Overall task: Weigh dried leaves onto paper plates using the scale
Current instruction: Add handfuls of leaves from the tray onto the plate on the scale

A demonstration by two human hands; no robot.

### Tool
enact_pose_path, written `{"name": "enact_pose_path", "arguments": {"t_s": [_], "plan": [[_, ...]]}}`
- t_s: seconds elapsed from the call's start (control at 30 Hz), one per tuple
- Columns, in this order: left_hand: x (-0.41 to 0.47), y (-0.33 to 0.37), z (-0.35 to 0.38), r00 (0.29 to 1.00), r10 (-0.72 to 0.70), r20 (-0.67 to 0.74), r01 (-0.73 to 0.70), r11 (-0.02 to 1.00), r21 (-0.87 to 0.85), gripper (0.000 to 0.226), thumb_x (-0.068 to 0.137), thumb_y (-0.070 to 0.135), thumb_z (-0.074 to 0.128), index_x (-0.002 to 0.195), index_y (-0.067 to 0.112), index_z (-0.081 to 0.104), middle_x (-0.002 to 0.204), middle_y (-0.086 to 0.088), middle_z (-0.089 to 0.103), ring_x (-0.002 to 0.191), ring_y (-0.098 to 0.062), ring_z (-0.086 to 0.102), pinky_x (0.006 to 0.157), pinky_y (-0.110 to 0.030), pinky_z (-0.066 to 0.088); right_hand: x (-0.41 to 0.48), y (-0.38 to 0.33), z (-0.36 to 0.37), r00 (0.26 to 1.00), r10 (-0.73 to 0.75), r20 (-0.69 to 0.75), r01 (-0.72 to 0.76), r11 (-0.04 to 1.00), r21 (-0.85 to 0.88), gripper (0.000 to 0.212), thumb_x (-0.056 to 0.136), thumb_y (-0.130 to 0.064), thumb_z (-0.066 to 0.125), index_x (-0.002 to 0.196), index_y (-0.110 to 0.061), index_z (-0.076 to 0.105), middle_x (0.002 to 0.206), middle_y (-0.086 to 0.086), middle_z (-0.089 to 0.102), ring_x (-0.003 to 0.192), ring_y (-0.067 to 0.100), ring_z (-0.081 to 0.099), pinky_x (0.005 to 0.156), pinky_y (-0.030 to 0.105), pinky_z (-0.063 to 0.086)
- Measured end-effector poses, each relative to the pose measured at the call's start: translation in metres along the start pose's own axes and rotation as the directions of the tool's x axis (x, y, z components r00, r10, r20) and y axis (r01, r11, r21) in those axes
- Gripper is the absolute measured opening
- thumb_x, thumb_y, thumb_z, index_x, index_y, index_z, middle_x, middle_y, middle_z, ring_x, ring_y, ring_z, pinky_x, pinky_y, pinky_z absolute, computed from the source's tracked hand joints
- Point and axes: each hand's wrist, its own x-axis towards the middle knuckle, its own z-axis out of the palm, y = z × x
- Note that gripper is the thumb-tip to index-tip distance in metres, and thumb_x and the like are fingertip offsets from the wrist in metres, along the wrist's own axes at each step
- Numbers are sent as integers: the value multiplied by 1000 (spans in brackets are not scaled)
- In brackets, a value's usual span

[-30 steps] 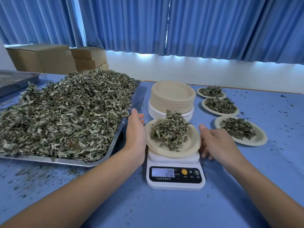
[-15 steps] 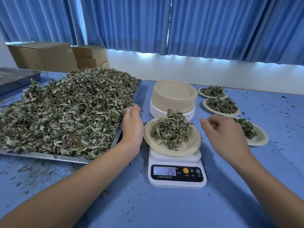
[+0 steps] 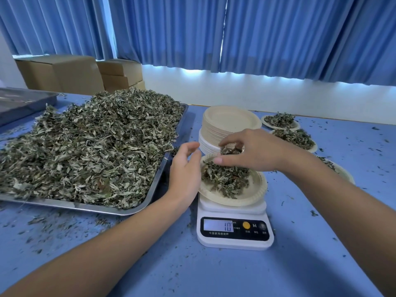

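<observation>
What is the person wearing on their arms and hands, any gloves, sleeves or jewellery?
Nothing shows. The left hand and right hand have no gloves, and no ring, watch or bracelet is visible. The left forearm and right forearm are uncovered to the picture's edge; no sleeve is in view.

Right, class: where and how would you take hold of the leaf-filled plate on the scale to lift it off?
Pinch the plate by its right rim, coming from the right: the flared rim is bare there, while the leaves are heaped toward the left and back.
</observation>
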Motion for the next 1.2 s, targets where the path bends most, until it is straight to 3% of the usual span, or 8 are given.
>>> {"name": "enact_pose_path", "arguments": {"t_s": [0.13,0.23,0.4,0.63,0.77,0.93,1.07,1.2], "plan": [[0,-1,1,1000,-9,10,9,1000,-19,20,105,22,48,117,28,63,114,18,65,103,11,58,84,-16,41,-1,0,10,1000,-12,11,12,999,30,54,79,-63,77,125,-34,69,113,-14,59,111,10,57,87,28,43],[0,-2,1,1000,-2,-4,2,1000,-31,18,105,22,49,114,27,63,109,18,66,94,16,58,78,-11,41,-3,-1,15,999,-24,-36,25,998,50,49,82,-55,79,123,-31,70,108,-14,55,107,9,55,83,24,37],[2,-2,1,1000,-3,-13,2,999,-54,16,105,21,48,110,25,63,105,16,66,84,21,57,70,-3,41,-5,-1,7,990,6,-139,10,994,111,47,80,-55,79,119,-30,73,112,-8,65,108,15,62,83,27,42],[3,-3,0,1000,9,-28,-11,998,-58,15,105,21,48,110,22,63,102,16,65,79,22,56,67,0,40,-9,-4,-7,974,27,-227,15,984,179,39,79,-53,81,109,-30,76,99,-7,71,87,12,64,77,29,44],[5,-1,0,1000,1,-29,-2,999,-46,15,106,22,47,111,22,62,100,15,64,78,21,55,68,-3,41,-10,-6,-15,957,85,-276,-35,983,180,27,79,-57,79,90,-32,77,83,-10,73,67,9,67,76,36,56],[4,-1,0,1000,-3,-21,2,1000,-30,15,106,22,47,111,21,61,102,13,64,79,20,55,65,1,39,-12,-9,-5,960,122,-253,-70,976,206,25,86,-54,75,80,-30,73,69,-12,70,45,14,67,54,26,40],[4,1,0,999,0,-38,-2,999,-34,16,105,25,47,117,22,57,107,6,63,89,0,58,75,-17,42,-12,-11,1,954,106,-281,-53,981,189,24,90,-53,71,77,-32,71,72,-9,73,37,9,61,58,29,49],[5,1,0,999,0,-50,-2,999,-38,15,106,26,46,116,21,56,100,8,61,70,13,53,67,-12,43,-10,-10,6,915,132,-381,-48,974,222,21,90,-51,70,83,-31,75,79,-5,73,45,13,59,68,38,57]]}}
